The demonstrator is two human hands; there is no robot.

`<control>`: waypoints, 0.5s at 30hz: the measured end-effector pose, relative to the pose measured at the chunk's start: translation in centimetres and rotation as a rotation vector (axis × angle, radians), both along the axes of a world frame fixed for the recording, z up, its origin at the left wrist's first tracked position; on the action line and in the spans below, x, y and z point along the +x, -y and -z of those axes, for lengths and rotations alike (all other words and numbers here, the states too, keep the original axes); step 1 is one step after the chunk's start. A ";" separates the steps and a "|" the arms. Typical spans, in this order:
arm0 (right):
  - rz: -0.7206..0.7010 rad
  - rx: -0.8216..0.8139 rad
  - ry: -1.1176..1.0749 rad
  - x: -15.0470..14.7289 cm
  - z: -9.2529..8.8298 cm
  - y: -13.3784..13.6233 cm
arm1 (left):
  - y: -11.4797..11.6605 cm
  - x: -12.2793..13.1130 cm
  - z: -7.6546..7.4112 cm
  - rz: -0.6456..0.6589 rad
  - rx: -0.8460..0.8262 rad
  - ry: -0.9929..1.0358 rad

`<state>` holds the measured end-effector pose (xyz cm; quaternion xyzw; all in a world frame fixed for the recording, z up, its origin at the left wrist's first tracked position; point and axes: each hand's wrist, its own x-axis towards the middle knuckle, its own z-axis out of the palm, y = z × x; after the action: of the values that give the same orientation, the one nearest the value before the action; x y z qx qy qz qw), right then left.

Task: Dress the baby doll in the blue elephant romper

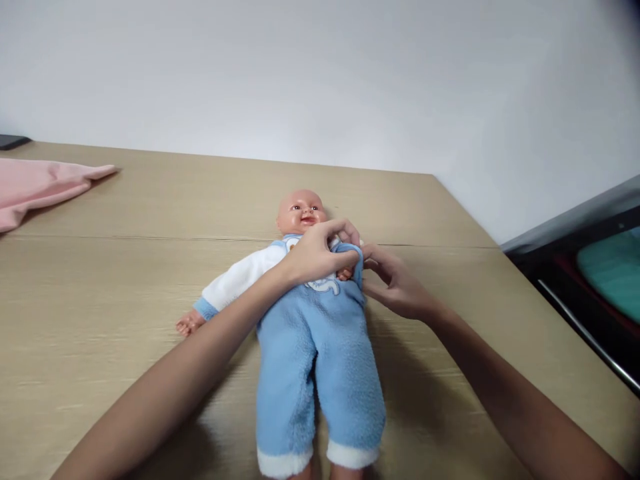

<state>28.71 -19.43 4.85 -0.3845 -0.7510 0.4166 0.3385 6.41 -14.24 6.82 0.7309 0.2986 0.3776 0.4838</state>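
A baby doll (pixel 301 211) lies on its back on the wooden table (pixel 125 280), head away from me. It wears a blue fleece romper (pixel 317 353) with white sleeves and cuffs. My left hand (pixel 315 253) reaches across the doll's chest, fingers curled on the blue fabric at the doll's shoulder. My right hand (pixel 395 283) is at the doll's side, fingers pinching the same edge of the romper. The doll's arm on the right side is hidden under the fabric and my hands. Its other arm, in a white sleeve (pixel 235 283), sticks out to the left.
A pink cloth (pixel 35 187) lies at the table's far left, with a dark flat object (pixel 13 141) behind it. A white wall stands behind the table. Beyond the right table edge is a dark frame (pixel 575 313) with a teal thing (pixel 613 270) inside.
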 end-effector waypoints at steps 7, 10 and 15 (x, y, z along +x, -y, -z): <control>0.278 -0.409 -0.491 0.2 2.3 2.2 | -0.7 0.1 0.3 -0.001 0.113 -0.190; 0.450 -0.471 -0.605 -1.0 4.0 2.0 | -0.5 0.2 0.7 -0.001 0.218 -0.279; 0.614 -0.278 -0.552 -1.9 5.6 1.2 | -0.1 0.6 1.4 -0.102 0.427 -0.477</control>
<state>26.82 -20.67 -0.80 -0.5061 -0.4200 0.4809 0.5798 7.01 -14.17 5.39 0.8678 0.3539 0.2737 0.2161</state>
